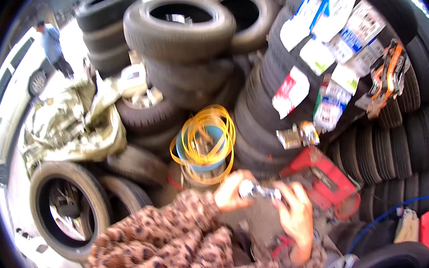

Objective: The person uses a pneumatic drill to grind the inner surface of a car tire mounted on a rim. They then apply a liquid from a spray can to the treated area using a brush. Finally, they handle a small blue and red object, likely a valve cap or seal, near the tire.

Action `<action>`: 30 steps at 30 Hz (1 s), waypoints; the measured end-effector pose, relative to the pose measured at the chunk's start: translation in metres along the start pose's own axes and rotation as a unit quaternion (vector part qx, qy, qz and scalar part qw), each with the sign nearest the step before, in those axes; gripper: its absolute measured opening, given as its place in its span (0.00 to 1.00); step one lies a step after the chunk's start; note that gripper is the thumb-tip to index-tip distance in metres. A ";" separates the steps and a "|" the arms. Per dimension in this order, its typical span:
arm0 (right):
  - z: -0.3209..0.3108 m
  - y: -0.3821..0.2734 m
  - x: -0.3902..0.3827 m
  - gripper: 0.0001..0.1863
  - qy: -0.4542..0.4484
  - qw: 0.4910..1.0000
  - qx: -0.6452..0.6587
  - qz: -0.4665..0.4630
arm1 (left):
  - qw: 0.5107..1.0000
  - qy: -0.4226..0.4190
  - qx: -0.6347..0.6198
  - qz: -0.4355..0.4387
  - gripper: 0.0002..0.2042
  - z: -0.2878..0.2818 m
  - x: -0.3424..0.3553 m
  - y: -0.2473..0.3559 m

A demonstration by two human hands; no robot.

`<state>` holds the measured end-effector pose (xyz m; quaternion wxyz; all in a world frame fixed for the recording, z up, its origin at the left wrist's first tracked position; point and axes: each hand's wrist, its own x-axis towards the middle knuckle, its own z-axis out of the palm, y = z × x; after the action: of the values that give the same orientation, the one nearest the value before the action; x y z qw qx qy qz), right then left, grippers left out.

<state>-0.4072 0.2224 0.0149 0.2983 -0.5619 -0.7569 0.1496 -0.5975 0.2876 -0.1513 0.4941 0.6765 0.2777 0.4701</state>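
Low in the middle, both of my hands grip a small, shiny silver metal piece (261, 191) with a rounded end. My left hand (231, 191) is closed about that rounded end. At the other end, my right hand (295, 209) pinches the piece between thumb and fingers. Motion blur and glare hide its exact kind. Just beyond my left hand, a coil of yellow strap (229, 132) lies over a blue tub (179, 148). A red metal case (325, 175) rests to the right of my right hand.
Stacked tires (180, 37) rise ahead, with more tires (379, 150) at right. Packets (337, 49) lie on the right-hand tires. A crumpled tarp (66, 126) and a leaning tire (37, 210) are left. A blue hose (409, 201) crosses lower right. A person (52, 43) stands by a parked car (12, 95).
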 end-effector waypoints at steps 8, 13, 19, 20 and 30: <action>0.024 -0.034 0.050 0.20 -0.071 0.994 -0.002 -0.087 | 0.991 0.093 0.091 -0.030 0.36 -0.053 -0.010 0.039; 0.047 -0.011 0.077 0.23 -0.139 0.968 -0.058 -0.199 | 0.981 0.070 0.172 0.063 0.34 -0.053 0.010 0.033; 0.099 0.012 0.085 0.22 -0.105 0.974 0.016 -0.199 | 0.948 0.138 0.283 0.051 0.34 -0.054 -0.005 0.018; 0.100 0.019 0.085 0.22 -0.089 0.979 0.003 -0.181 | 0.950 0.127 0.285 0.031 0.34 -0.050 0.003 0.012; 0.096 0.034 0.092 0.22 -0.199 0.947 -0.021 -0.252 | 0.960 0.127 0.241 -0.061 0.35 -0.044 -0.005 0.008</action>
<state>-0.4584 0.3304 -0.0520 0.1575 -0.3179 -0.9207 0.1628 -0.6407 0.2985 -0.1425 0.3043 0.6921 0.4839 0.4407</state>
